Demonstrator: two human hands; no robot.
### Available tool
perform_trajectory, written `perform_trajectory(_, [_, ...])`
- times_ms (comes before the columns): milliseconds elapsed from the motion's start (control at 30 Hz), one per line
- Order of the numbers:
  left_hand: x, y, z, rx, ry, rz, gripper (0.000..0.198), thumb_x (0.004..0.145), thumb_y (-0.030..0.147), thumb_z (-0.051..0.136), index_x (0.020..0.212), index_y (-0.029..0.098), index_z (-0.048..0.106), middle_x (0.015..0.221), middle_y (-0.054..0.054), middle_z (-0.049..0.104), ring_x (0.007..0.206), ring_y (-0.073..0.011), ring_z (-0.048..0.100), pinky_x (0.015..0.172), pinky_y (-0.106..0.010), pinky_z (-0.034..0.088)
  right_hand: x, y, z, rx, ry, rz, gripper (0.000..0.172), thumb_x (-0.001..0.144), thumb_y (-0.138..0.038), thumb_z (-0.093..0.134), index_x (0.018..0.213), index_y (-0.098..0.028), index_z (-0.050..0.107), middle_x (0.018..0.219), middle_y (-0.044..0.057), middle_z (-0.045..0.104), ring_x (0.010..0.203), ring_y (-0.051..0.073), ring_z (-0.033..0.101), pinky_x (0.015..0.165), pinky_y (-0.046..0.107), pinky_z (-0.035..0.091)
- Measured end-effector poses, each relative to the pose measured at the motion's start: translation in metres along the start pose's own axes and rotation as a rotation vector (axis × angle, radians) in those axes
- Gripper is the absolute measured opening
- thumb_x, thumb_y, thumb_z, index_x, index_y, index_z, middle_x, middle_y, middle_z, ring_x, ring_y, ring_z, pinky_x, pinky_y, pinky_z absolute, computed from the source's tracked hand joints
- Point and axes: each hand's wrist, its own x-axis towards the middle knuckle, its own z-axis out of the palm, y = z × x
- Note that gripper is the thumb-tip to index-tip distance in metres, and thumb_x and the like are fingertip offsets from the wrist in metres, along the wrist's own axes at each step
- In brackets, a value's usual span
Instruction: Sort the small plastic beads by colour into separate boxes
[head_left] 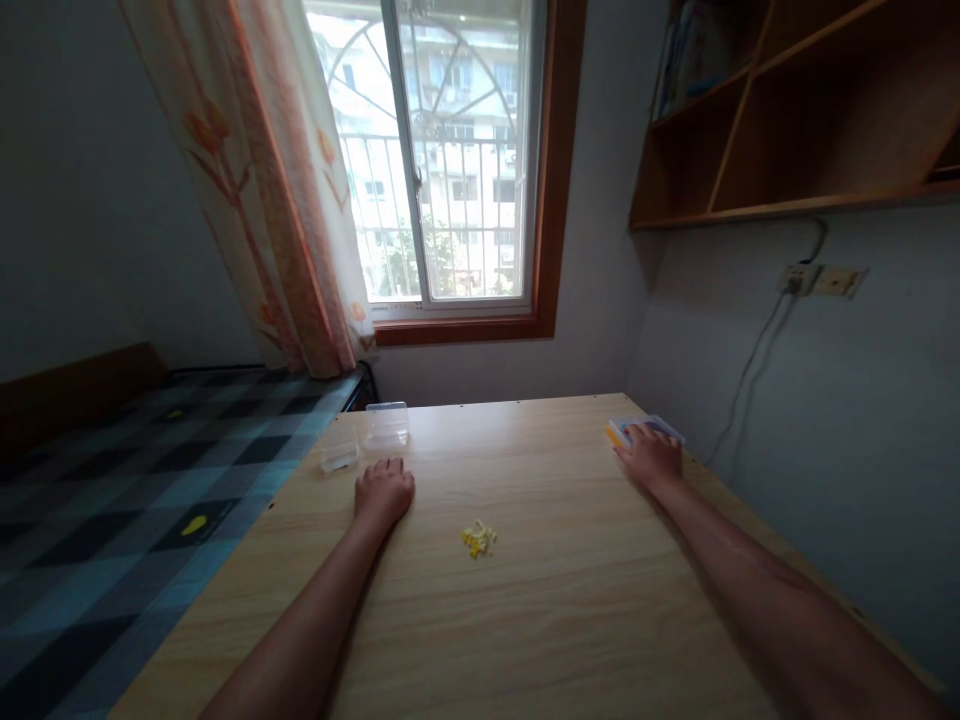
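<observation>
My left hand [384, 490] rests on the wooden table [525, 600] with its fingers curled under, holding nothing that I can see. Just beyond it stand two small clear plastic boxes [387, 422], one [339, 452] to its left. My right hand [651, 455] lies at the table's far right, its fingers on a flat box [660, 427] with a yellow and blue edge. A small pile of yellow and white pieces [478, 539] lies on the table between my arms, untouched.
A bed with a checked cover [135, 500] runs along the table's left edge. A window [442, 160] and curtain [277, 200] are straight ahead. A wooden shelf [795, 110] hangs on the right wall above a socket with a cable [799, 278].
</observation>
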Motion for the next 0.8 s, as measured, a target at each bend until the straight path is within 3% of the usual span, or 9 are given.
perform_trajectory(233, [-0.015, 0.006, 0.001, 0.003, 0.003, -0.027, 0.046, 0.095, 0.038, 0.043, 0.130, 0.014, 0.063, 0.139, -0.019, 0.060, 0.127, -0.0324, 0.054, 0.106, -0.043, 0.040, 0.011, -0.003, 0.001, -0.017, -0.043, 0.056, 0.036, 0.091, -0.037, 0.060, 0.124, -0.022, 0.067, 0.127, 0.014, 0.066, 0.110, 0.030, 0.059, 0.089, 0.041, 0.040])
perform_trajectory(367, [-0.012, -0.003, -0.001, 0.036, 0.074, -0.107, 0.058, 0.094, 0.038, 0.047, 0.145, 0.012, 0.052, 0.159, -0.024, 0.038, 0.148, -0.0403, 0.030, 0.117, -0.058, 0.024, 0.015, -0.002, 0.003, -0.021, -0.067, 0.067, 0.049, 0.088, -0.043, 0.065, 0.133, -0.025, 0.064, 0.132, 0.014, 0.063, 0.115, 0.033, 0.057, 0.093, 0.045, 0.041])
perform_trajectory(433, [-0.003, -0.013, -0.002, 0.046, 0.088, -0.131, 0.063, 0.096, 0.043, 0.045, 0.153, 0.018, 0.044, 0.165, -0.022, 0.027, 0.153, -0.0413, 0.018, 0.117, -0.067, 0.015, 0.015, -0.001, 0.005, -0.023, -0.070, 0.074, 0.055, 0.088, -0.049, 0.064, 0.138, -0.026, 0.062, 0.137, 0.015, 0.061, 0.119, 0.034, 0.055, 0.096, 0.048, 0.041])
perform_trajectory(567, [0.024, -0.036, 0.003, 0.029, 0.041, -0.131, 0.067, 0.098, 0.058, 0.038, 0.157, 0.027, 0.040, 0.168, -0.019, 0.022, 0.155, -0.0416, 0.013, 0.115, -0.074, 0.012, 0.016, 0.004, 0.012, -0.024, -0.080, 0.101, 0.066, 0.090, -0.062, 0.057, 0.146, -0.028, 0.055, 0.149, 0.016, 0.050, 0.133, 0.036, 0.045, 0.102, 0.057, 0.038])
perform_trajectory(800, [0.068, -0.050, 0.015, -0.023, -0.077, -0.183, 0.075, 0.095, 0.067, 0.032, 0.155, 0.024, 0.045, 0.165, -0.021, 0.030, 0.153, -0.0420, 0.020, 0.115, -0.075, 0.009, 0.016, 0.025, 0.026, -0.016, -0.156, 0.122, 0.074, 0.093, -0.066, 0.045, 0.155, -0.025, 0.043, 0.159, 0.016, 0.038, 0.143, 0.036, 0.036, 0.106, 0.060, 0.037])
